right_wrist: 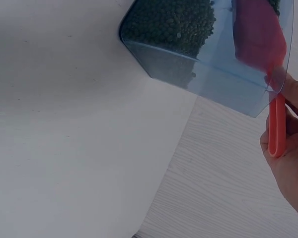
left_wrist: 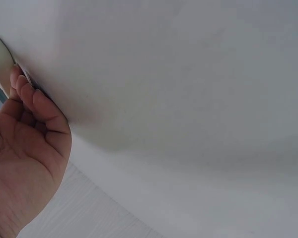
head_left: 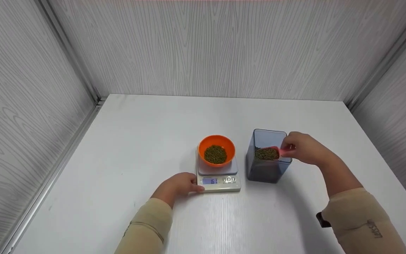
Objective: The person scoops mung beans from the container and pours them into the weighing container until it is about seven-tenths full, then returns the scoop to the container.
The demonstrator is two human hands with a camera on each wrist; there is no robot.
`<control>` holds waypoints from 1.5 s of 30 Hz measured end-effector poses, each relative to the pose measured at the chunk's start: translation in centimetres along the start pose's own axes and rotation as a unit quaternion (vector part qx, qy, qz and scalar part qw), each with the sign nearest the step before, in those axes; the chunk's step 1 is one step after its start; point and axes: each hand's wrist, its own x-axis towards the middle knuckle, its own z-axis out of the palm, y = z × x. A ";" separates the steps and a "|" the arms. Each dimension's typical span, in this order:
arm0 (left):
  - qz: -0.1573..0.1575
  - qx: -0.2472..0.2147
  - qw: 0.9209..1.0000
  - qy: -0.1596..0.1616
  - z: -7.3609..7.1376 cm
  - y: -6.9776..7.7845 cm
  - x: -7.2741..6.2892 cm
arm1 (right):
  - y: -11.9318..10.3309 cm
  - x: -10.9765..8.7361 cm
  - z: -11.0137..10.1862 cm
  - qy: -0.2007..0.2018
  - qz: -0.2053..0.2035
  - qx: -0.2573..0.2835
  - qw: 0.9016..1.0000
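My right hand [head_left: 307, 148] grips the handle of a red scoop [right_wrist: 277, 124] at the rim of a clear bluish container [head_left: 268, 173]. Small green beans, like mung beans, heap in the scoop's bowl; more beans [right_wrist: 171, 22] lie inside the container. To its left, an orange bowl [head_left: 230, 145] with green beans in the bottom sits on a white kitchen scale [head_left: 220, 189], whose display seems to read 161. My left hand [head_left: 181, 183] holds the scale's front left corner, thumb on its front edge. In the left wrist view its fingers [left_wrist: 42, 104] curl against the scale's side.
Everything stands on a white table [head_left: 146, 130]. Pale wood-grain panels [head_left: 203, 49] rise behind it and on both sides. The container stands just right of the scale, with a narrow gap between them.
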 end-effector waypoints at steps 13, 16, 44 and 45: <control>0.017 0.016 1.000 0.004 0.1 -0.3 0.4 | 1.0 -0.8 -0.1 0.016 0.007 0.035 0.999; 0.013 0.018 1.000 0.003 0.2 -0.3 0.5 | 1.3 -0.9 -0.1 0.022 0.005 0.042 0.999; 0.013 0.033 0.999 0.001 0.1 -0.1 0.3 | 2.1 -1.9 0.3 0.062 0.006 0.099 0.993; 0.012 0.032 0.999 0.001 0.1 -0.1 0.3 | 2.2 -2.0 0.4 0.064 0.006 0.100 0.993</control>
